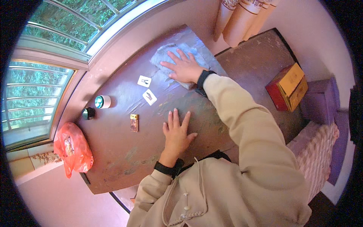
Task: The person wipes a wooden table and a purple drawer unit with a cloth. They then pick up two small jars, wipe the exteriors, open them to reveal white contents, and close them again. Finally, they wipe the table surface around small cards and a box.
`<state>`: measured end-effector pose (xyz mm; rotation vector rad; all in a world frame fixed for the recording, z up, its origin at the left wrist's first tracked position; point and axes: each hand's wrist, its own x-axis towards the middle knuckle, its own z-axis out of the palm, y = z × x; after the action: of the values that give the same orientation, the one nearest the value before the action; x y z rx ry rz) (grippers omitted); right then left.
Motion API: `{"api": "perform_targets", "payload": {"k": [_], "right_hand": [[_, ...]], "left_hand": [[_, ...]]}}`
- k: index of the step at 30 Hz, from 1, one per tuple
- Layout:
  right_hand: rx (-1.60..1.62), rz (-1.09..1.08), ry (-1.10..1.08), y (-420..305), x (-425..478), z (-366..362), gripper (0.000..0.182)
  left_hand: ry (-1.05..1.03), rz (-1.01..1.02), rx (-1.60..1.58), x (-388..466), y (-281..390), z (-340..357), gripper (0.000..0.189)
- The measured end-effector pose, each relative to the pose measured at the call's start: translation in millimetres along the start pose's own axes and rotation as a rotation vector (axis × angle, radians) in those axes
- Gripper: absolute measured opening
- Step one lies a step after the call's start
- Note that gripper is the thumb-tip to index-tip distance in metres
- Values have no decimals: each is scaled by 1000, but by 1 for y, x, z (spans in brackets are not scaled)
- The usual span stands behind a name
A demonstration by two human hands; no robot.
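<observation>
My right hand (185,67) lies flat with spread fingers on a light blue-grey cloth (161,55), towards the far end of a brown wooden table (113,153). My left hand (177,132) rests on the tabletop nearer my body, fingers apart and nothing held. Left of the cloth lie a white card with a dark picture (144,81) and a similar white card (149,97) just below it. A small gold and brown lighter-like item (134,123) lies left of my left hand.
A white jar (102,102) and a small black container (88,113) are by the window-side edge. A red plastic bag (75,150) sits at the left corner. On a second brown surface (255,59) at right is a red and yellow box (287,88). Rolled paper-like tubes (242,21) stand behind.
</observation>
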<state>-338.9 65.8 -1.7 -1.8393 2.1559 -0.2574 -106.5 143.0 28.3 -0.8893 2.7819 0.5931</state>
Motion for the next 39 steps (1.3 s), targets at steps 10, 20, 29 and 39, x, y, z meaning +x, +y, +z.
{"api": "perform_targets", "payload": {"k": [10, 20, 29, 39], "right_hand": [[-119, -158, 105, 66, -27, -11, 59], [116, -524, -258, 53, -288, -9, 50], [-71, -507, -22, 74, -97, -10, 56], [-141, -124, 116, 54, 50, -3, 63]], "left_hand": [[-57, -111, 128, 27, 30, 6, 102], [-119, -68, 151, 31, 29, -1, 100], [-177, -118, 156, 34, 35, -6, 101], [-128, -99, 142, 33, 35, -3, 100]]}}
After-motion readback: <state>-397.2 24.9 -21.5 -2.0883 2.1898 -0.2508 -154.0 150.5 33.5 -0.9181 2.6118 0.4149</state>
